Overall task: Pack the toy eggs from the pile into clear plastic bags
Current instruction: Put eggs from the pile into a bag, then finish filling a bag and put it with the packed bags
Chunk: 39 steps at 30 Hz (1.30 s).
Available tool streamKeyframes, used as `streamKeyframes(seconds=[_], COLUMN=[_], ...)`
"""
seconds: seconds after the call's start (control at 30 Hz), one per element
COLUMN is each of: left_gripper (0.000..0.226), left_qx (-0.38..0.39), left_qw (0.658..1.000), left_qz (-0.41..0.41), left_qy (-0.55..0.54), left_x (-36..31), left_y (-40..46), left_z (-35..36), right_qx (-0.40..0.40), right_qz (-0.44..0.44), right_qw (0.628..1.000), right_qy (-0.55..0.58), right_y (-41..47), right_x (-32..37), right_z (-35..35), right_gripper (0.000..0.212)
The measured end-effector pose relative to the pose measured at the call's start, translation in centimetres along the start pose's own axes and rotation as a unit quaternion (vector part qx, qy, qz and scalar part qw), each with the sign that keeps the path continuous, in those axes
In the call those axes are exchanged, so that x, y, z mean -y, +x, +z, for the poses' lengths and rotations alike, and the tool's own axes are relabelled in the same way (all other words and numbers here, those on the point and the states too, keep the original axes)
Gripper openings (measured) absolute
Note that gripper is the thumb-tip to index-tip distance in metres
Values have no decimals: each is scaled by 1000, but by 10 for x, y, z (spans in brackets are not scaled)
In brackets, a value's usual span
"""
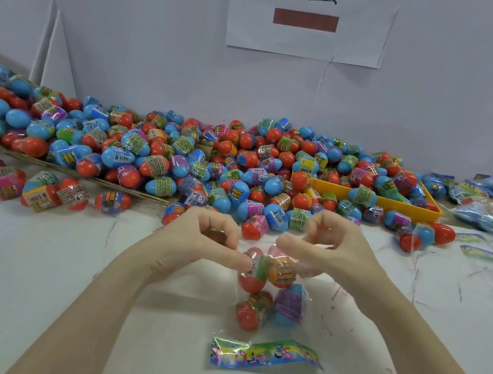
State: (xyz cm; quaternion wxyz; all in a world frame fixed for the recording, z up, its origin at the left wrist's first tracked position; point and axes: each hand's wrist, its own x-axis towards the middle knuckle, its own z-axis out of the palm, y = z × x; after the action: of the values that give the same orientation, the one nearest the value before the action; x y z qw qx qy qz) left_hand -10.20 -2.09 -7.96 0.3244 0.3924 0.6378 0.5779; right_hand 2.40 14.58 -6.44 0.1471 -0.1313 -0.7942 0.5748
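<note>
A: Surface and room?
B: White table against a pale wall; egg pile along the back.

A: Containers?
B: Clear bag, four eggs inside, table centre. Yellow tray holds eggs, right.

A: Hands?
B: Left hand and right hand both pinch the bag's top edge.

A: Open room?
B: Bare table on the left, near side

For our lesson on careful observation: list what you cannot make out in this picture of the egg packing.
- Head view: the count of eggs in the clear bag; left hand and right hand cover its top.
- The wall sign: cut off by the top edge.
- Printing on the pile of toy eggs: too small.
- Filled bags far right: blurred, cut off.
</note>
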Motion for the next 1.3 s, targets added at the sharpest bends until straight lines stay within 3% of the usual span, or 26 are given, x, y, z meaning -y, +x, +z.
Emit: streamKeyframes(seconds=[0.13, 0.3, 0.5, 0.57, 0.67, 0.73, 0.9, 0.93, 1.03, 1.1, 1.3], left_gripper=[24, 28, 38, 41, 10, 3, 42, 40, 5, 7, 11], left_qx=[8, -6, -43, -24, 52, 66, 50, 51, 34, 10, 29], left_qw=[1000, 1000, 997, 999, 997, 996, 997, 997, 997, 998, 998], left_qz=[7, 1, -10, -26, -53, -57, -58, -58, -45, -32, -19], left_qy=[-4, -14, -70, -39, -14, -19, -29, -29, -50, -60, -43], left_x=[-2, -2, -1, -1, -5, -6, -2, -2, -4, -5, -5], left_y=[-1, -2, -1, 0, -3, -4, -2, -2, -2, -1, 0], left_z=[1, -2, -2, 4, 13, 14, 8, 8, 7, 8, 13], right_qx=[83, 150, 128, 114, 104, 120, 177, 182, 165, 146, 214], right_qz=[66, 87, 65, 48, 36, 40, 49, 49, 36, 28, 72], right_qw=[994, 985, 989, 991, 993, 992, 981, 980, 979, 978, 974], right_qy=[-27, 14, 40, 42, 34, 28, 68, 70, 118, 145, -29], right_y=[0, 2, 1, 2, 3, 3, 3, 2, 1, -2, -4], right_x=[-1, -4, -3, -2, -5, -7, -14, -14, -8, -3, 1], right_z=[4, -5, -11, -11, -12, -14, -21, -21, -21, -22, -8], right_gripper=[69, 63, 60, 61, 65, 65, 36, 36, 39, 45, 47])
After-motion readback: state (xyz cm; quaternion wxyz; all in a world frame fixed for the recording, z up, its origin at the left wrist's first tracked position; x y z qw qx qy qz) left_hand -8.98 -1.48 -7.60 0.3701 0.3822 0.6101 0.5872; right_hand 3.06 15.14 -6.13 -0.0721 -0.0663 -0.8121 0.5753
